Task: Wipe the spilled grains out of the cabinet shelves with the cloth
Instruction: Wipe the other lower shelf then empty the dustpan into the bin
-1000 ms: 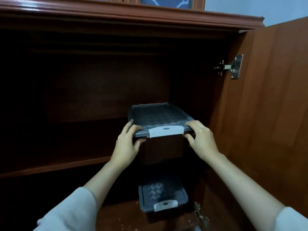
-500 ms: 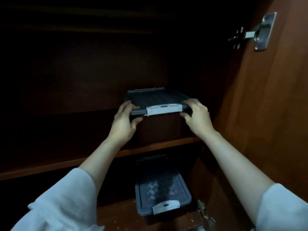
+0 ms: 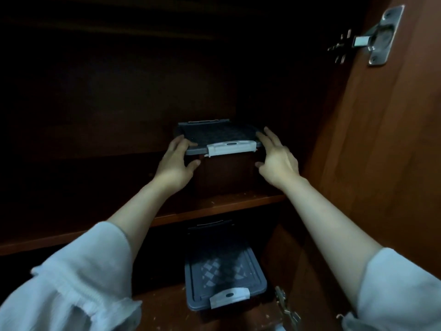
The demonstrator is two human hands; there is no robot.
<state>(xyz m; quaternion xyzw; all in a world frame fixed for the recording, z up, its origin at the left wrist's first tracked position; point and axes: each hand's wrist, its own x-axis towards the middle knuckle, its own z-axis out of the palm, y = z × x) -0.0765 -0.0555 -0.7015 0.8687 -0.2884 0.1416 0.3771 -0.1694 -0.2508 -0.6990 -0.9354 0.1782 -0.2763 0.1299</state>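
Observation:
A dark storage box [image 3: 222, 173] with a grey lid and a white latch sits on the upper cabinet shelf [image 3: 214, 209], pushed back on its right side. My left hand [image 3: 174, 163] holds the lid's front left corner, fingers on top and thumb under the rim. Straight fingers of my right hand [image 3: 278, 161] lie against the box's right side. A few pale grain specks [image 3: 243, 194] dot the shelf just in front of the box. No cloth is in view.
A second box with a grey lid [image 3: 224, 278] stands on the lower shelf directly below, with more specks around it. The open cabinet door [image 3: 381, 163] with a metal hinge [image 3: 379, 37] stands close on the right. The cabinet's left side is dark.
Both hands carried the box deeper into the cabinet and set it on the upper shelf. My right fingers have straightened off the lid's corner.

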